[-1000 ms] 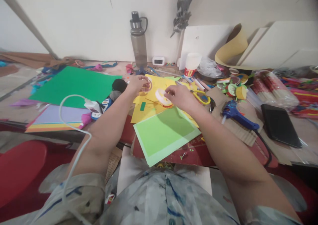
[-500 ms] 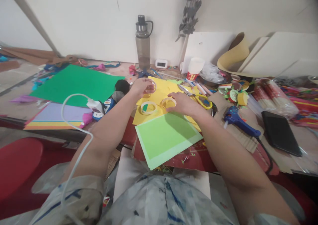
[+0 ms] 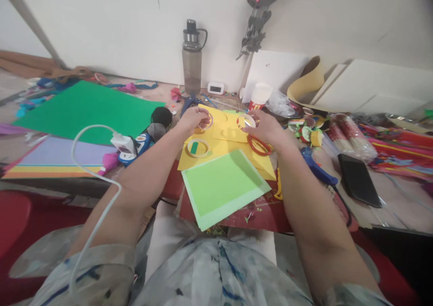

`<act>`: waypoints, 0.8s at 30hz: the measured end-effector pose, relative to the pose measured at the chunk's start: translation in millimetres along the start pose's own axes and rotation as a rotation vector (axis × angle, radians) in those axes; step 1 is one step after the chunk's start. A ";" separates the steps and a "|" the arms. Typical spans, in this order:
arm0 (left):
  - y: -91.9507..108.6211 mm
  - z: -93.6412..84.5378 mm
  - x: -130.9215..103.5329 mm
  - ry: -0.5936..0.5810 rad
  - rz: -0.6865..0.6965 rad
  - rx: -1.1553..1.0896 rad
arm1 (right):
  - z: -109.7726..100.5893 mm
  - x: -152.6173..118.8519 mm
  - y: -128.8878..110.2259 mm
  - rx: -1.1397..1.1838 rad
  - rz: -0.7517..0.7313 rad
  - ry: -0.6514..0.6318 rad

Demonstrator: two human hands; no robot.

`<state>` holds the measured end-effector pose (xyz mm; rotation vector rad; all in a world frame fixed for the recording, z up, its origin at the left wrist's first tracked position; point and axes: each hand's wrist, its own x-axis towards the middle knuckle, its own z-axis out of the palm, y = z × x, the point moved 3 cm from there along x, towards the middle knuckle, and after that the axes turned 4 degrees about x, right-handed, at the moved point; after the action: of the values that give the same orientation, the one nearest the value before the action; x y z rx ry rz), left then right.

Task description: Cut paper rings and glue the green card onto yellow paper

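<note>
My left hand point(image 3: 193, 120) holds a pale ring point(image 3: 212, 120) between thumb and fingers, over yellow paper sheets point(image 3: 230, 134). Farther right, my right hand point(image 3: 269, 126) has its fingertips at the edge of a whitish ring point(image 3: 240, 123) with red and yellow on its inner side; the fingers look closed on it. Just below that hand lies a red loop point(image 3: 260, 151). An off-white ring point(image 3: 199, 156) rests flat on the yellow paper, with a green strip visible inside. Nearer my body are light green sheets point(image 3: 225, 184). A yellow handle point(image 3: 278, 186) shows beside my right forearm.
Green sheets point(image 3: 88, 112) and coloured paper point(image 3: 61, 155) lie left, near a charger point(image 3: 123, 143) whose white cable crosses my left arm. Behind stand a bottle point(image 3: 192, 67) and paper cup point(image 3: 260, 96). Rightward are a blue glue gun point(image 3: 318, 168) and phone point(image 3: 358, 180).
My right hand has moved right and away from my body, and the ring near its fingers has left its earlier spot. A red loop now shows. My left hand keeps its ring.
</note>
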<state>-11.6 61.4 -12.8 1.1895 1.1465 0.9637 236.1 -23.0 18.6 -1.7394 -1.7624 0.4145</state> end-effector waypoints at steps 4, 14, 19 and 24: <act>2.5 1.5 -1.9 -0.049 -0.011 -0.110 | 17.5 -5.5 -15.1 -0.012 -0.077 -0.091; 9.4 17.1 -15.0 -0.168 -0.099 -0.202 | 36.6 -16.3 -38.3 0.105 -0.256 -0.008; 10.3 33.0 -27.1 -0.315 -0.096 -0.210 | 48.7 -19.0 -45.8 0.035 -0.406 -0.033; 9.9 40.9 -31.8 -0.418 -0.043 -0.195 | 50.9 -15.6 -42.8 0.063 -0.401 -0.022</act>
<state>23.1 24.4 1.8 1.1350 0.7256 0.7306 170.2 -31.6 3.3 -1.2983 -2.0302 0.3106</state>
